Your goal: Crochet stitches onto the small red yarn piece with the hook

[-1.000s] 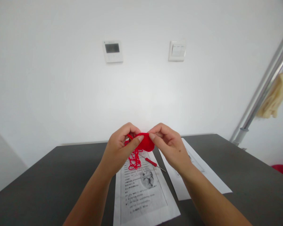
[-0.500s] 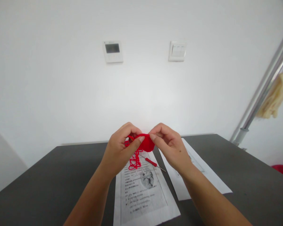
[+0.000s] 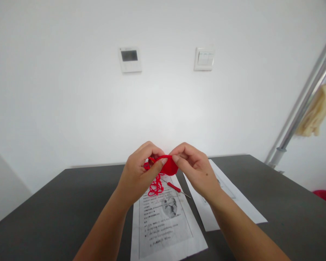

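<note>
A small red knitted piece point(image 3: 170, 167) is pinched between both hands above the table. My left hand point(image 3: 141, 168) grips its left edge with thumb and fingers, while my right hand point(image 3: 194, 166) pinches the right part of its top edge. Loose red yarn point(image 3: 155, 185) lies in loops below my left hand, on a printed sheet point(image 3: 163, 232). On the same sheet rests a red-handled hook point(image 3: 174, 187) with a thin metal tip pointing to the lower right.
The dark table point(image 3: 92, 203) meets a white wall. A second paper point(image 3: 244, 206) lies under my right forearm. On the wall are a panel point(image 3: 130, 59) and a switch point(image 3: 204, 59). To the right, a metal pole point(image 3: 301, 112) stands near hanging yellow cloth point(image 3: 317, 110).
The fingers of my right hand have shifted very slightly left along the red piece's top edge. The yarn loops have moved a little to the right.
</note>
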The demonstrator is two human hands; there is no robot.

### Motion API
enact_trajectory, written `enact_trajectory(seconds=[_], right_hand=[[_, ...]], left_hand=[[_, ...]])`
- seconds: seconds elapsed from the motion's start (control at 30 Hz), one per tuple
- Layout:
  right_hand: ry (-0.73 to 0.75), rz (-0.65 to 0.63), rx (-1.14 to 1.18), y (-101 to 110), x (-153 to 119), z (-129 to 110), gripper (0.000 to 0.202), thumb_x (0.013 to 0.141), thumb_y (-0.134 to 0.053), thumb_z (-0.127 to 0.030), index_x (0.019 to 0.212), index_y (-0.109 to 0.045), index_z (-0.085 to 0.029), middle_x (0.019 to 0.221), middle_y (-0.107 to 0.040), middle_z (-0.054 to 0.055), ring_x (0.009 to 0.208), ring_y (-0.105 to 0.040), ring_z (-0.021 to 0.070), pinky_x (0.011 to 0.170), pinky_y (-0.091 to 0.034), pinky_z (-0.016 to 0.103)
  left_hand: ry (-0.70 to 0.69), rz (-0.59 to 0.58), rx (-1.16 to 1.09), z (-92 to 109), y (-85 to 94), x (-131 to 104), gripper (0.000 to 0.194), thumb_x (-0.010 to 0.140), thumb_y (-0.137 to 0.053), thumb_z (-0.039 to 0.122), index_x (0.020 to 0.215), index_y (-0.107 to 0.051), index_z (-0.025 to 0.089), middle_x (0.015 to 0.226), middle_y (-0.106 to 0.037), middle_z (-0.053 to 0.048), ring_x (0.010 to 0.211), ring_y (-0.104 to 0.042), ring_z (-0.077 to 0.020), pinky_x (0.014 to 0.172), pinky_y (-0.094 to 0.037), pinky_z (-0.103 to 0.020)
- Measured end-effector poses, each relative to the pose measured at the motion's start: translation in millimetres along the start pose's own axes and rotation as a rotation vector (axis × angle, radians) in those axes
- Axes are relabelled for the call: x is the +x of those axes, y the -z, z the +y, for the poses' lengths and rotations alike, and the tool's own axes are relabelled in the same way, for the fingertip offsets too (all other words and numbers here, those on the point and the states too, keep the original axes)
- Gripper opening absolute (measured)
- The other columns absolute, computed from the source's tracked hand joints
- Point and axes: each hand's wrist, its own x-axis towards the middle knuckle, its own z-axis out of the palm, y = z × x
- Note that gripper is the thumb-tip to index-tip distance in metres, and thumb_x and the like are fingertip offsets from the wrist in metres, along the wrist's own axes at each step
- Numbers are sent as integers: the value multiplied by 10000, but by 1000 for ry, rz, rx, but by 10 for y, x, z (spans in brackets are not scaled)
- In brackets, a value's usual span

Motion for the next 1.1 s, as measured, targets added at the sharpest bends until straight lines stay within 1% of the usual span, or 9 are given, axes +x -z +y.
enact_trajectory(seconds=[0.13,0.43,0.9,1.1], right_hand=[[-4,7,4,-10,2,-5,96,849,-598,-257,778,-607,-194,618,-603,-31,569,-530,109,555,-410,261],[17,-1,2,6,22,13,99,851,-593,-241,770,-601,-185,605,-592,-40,554,-516,97,541,-391,245],[22,-4,-5,6,20,34,120,859,-605,-261,763,-589,-191,604,-583,-42,555,-510,98,546,-391,248],[17,-9,-12,5,17,24,102,855,-604,-260,783,-601,-188,614,-585,-40,565,-517,99,549,-395,247]], left_hand=[[-11,1,7,3,3,-5,107,892,-600,168,793,-628,198,768,-597,13,711,-564,-136,653,-435,-269],[-60,2,6,-50,-8,-9,103,895,-605,151,808,-634,197,777,-598,24,718,-565,-119,655,-437,-250],[-80,1,30,-30,-14,-8,114,891,-602,119,812,-633,196,775,-596,33,721,-564,-106,660,-437,-234],[-64,-13,34,-40,-11,3,114,896,-603,130,810,-632,197,783,-599,30,727,-565,-109,664,-437,-240]])
